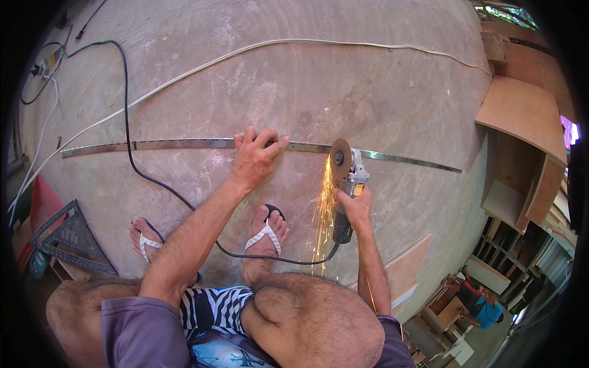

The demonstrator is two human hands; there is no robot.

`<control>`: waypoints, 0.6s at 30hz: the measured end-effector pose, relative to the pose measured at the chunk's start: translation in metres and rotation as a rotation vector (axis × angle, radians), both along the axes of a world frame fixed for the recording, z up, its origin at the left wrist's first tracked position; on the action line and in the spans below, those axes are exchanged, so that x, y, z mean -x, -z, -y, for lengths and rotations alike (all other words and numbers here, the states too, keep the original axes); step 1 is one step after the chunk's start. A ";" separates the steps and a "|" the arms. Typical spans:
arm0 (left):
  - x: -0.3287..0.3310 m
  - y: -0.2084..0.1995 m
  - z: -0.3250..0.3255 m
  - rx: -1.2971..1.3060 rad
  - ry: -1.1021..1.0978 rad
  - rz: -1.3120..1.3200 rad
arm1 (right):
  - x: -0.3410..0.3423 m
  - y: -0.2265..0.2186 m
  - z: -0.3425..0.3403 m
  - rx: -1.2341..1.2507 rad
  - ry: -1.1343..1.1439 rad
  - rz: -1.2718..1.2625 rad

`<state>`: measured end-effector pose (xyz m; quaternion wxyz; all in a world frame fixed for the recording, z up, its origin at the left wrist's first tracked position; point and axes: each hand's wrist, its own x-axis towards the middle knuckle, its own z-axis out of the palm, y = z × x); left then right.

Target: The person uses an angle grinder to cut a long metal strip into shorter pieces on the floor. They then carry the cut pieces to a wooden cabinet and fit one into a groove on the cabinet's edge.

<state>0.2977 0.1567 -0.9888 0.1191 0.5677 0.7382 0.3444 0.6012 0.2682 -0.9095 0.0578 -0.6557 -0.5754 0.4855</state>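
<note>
A long, thin metal strip with slots along part of it lies across the concrete floor. My left hand is closed on its middle, fingers bent over the strip. A dark bit shows under those fingers, too small to make out. My right hand is wrapped round the body of an angle grinder, which stands tilted up from the floor. Its brown cutting disc meets the strip a little to the right of my left hand. Orange sparks stream from the disc toward my legs.
The grinder's black cord loops past my sandalled feet and crosses the strip. A white cable runs over the floor beyond. A dark triangular square lies at left. Wooden cabinets stand at right; another person is farther back.
</note>
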 end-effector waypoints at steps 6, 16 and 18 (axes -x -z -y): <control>0.000 -0.001 0.000 0.002 0.003 0.008 | -0.001 -0.003 0.004 -0.049 -0.040 0.017; 0.001 -0.001 0.002 0.008 0.013 0.007 | 0.008 -0.007 0.000 -0.076 -0.044 0.054; 0.001 -0.001 0.001 0.010 0.013 0.005 | 0.009 -0.005 -0.002 -0.076 -0.034 -0.001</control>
